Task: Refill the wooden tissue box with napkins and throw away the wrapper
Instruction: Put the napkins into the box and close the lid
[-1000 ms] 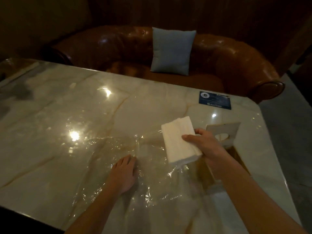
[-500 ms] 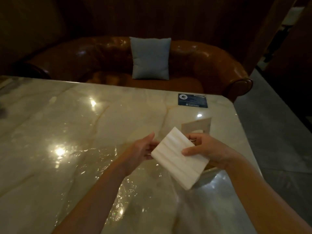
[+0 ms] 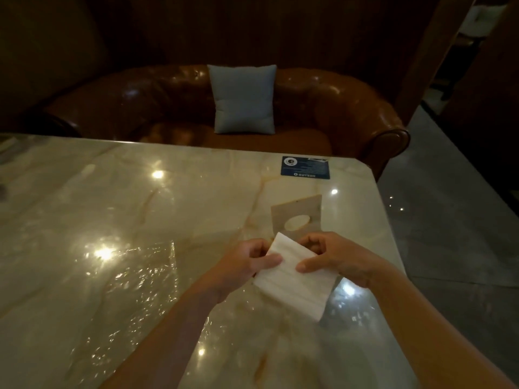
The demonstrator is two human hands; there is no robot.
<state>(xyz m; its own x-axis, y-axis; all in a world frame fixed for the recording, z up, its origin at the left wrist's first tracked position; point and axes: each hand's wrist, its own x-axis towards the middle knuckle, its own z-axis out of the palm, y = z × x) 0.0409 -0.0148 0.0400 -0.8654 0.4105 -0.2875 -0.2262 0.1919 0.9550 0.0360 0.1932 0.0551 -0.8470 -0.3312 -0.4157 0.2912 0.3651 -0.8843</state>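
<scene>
Dim lounge, marble table (image 3: 112,209): both hands grip a white napkin stack (image 3: 295,279), left hand (image 3: 247,265) at its 9 o'clock, right hand (image 3: 334,256) at 3 o'clock, fingers (image 3: 304,267) pinched on it, before the wooden lid (image 3: 297,211); clear wrapper (image 3: 134,279) lies at 9 o'clock.

Marble table (image 3: 84,209), glossy, pale w/ tan veins, ceiling-light glare spots across top. Dark blue card (image 3: 305,167) w/ white print lies flat near far right corner; text too small to read. Behind table: brown leather sofa (image 3: 323,108), tufted, rolled arm at right. Grey-blue cushion (image 3: 243,99) upright against sofa back, centre. Dark wood-panel wall (image 3: 252,29) behind. Grey floor (image 3: 455,220) at right.
</scene>
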